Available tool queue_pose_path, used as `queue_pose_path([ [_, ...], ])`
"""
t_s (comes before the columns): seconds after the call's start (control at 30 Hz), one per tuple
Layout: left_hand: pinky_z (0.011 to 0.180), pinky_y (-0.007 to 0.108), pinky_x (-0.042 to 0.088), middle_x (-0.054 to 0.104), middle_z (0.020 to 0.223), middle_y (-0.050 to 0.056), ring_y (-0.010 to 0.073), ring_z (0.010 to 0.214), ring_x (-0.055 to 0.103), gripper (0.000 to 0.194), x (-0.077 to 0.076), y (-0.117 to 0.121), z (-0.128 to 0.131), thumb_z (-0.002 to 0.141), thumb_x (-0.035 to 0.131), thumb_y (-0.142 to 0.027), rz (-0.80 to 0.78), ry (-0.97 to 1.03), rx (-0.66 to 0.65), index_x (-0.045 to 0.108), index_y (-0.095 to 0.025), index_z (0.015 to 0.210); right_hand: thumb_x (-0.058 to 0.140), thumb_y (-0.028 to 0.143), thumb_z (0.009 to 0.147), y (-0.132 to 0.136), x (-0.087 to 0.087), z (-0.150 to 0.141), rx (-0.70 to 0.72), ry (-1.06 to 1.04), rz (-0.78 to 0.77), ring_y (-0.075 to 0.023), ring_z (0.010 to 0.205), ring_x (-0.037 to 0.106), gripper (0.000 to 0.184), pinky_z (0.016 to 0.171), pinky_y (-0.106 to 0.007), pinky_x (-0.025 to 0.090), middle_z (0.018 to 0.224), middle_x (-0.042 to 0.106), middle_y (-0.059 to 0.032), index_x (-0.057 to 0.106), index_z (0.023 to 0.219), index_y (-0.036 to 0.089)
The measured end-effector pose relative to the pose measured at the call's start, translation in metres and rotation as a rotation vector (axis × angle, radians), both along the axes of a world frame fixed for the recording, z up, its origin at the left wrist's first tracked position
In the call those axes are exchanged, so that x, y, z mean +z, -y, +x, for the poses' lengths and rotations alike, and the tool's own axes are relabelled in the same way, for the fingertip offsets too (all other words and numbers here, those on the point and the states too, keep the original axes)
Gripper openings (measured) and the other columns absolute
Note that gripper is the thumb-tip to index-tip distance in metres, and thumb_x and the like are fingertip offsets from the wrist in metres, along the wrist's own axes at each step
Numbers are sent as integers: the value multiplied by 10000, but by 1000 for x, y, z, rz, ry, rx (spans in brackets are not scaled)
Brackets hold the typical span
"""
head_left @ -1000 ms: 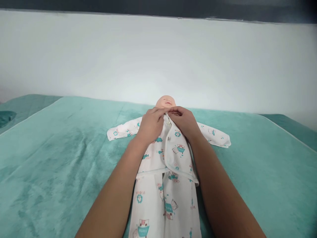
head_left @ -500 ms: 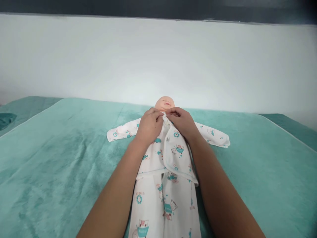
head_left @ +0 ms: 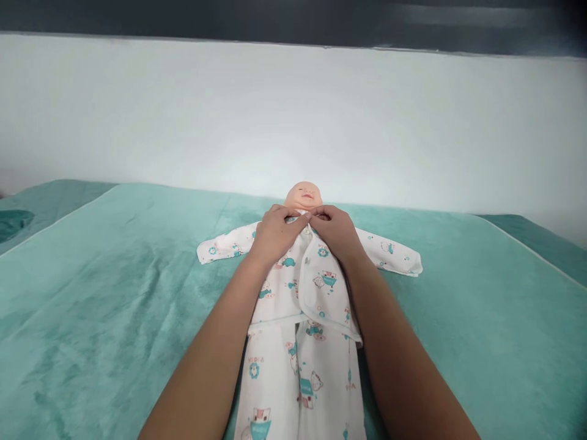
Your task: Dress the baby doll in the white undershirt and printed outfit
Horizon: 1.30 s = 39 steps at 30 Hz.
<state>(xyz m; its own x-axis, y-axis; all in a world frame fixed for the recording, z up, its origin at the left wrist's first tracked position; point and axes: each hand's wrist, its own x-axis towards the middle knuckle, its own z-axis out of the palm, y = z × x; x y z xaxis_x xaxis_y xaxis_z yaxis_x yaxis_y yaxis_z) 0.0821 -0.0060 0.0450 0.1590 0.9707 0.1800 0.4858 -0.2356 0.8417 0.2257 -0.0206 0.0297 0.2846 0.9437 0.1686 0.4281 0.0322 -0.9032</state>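
Note:
A baby doll point(head_left: 303, 194) lies on its back, its bald head toward the wall. It wears a white printed baby shirt point(head_left: 323, 293) with teal trim, over white printed pants point(head_left: 302, 379). My left hand point(head_left: 279, 231) grips the shirt's collar on the left side of the neck opening. Across from it, my right hand point(head_left: 334, 229) pinches the collar edge on the right. The two thumbs nearly meet at the top of the front opening, just above a small round button point(head_left: 306, 231). Both shirt sleeves stretch out sideways. My fingers hide most of the collar.
A teal plush blanket point(head_left: 128, 293) with pale piping spreads under the doll, wrinkled at left. A white wall point(head_left: 293, 116) rises behind it, with a dark band point(head_left: 229, 21) along the top. Darker teal fabric shows at both far corners.
My thumbs have come closer together at the collar, and my hands sit slightly lower in view. The shirt's front flap has shifted slightly left in the picture.

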Motion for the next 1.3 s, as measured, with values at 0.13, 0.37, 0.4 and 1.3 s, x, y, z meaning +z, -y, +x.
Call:
queue_pose_path([
  [0.13, 569, 259, 370, 574, 706, -3, 141, 643, 515, 214, 3, -3, 0, 781, 632, -399, -83, 14, -48, 639, -197, 711, 621, 344, 708, 0, 1, -1, 9, 22, 3, -191, 742, 592, 188, 687, -311, 436, 774, 673, -8, 693, 812, 206],
  [0.37, 590, 249, 408, 690, 815, 10, 157, 720, 594, 165, 6, -4, -1, 678, 670, -256, -173, 188, -29, 713, -193, 824, 616, 337, 720, -2, -2, 0, -13, -4, -4, -222, 880, 631, 188, 812, -362, 455, 926, 710, -28, 692, 843, 217],
  [0.4, 603, 249, 421, 707, 855, 17, 163, 750, 610, 185, 6, -4, -1, 678, 671, -249, -183, 204, -25, 723, -192, 846, 615, 331, 717, -2, -2, 0, -15, -5, -5, -223, 882, 631, 186, 812, -364, 455, 933, 710, -29, 692, 842, 217],
  [1.3, 660, 242, 491, 728, 931, 22, 135, 760, 651, 278, 1, -4, 1, 690, 649, -154, -108, 293, -68, 688, -197, 962, 591, 255, 650, -4, -4, 1, 86, -90, 42, -151, 668, 498, 269, 681, -309, 408, 766, 573, 25, 673, 904, 229],
])
